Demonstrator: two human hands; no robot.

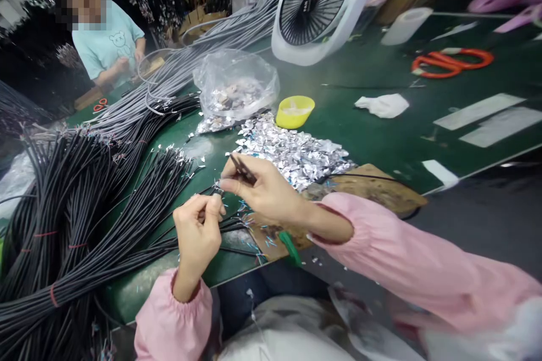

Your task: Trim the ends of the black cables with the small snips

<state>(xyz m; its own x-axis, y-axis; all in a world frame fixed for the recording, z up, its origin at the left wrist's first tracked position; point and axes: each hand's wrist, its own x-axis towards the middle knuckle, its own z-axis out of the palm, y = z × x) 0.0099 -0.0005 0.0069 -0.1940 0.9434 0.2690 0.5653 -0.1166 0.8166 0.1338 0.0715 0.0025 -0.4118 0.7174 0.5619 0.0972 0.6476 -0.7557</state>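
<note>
My left hand (197,231) is closed in a pinch on the end of a black cable (231,224), near the table's front edge. My right hand (262,192) is closed on dark tweezers (242,169), whose tips sit at the cable end beside my left fingertips. Both arms wear pink sleeves. A large bundle of black cables (84,220) fans out to the left. Just beyond my right hand lies a pile of silver foil scraps (296,152).
On the green table (381,135) stand a yellow bowl (295,111), a clear bag of foil bits (235,84), a white fan (317,5), orange scissors (453,61) and grey cables (203,51). Across the table, another person in a light blue shirt (105,45) works.
</note>
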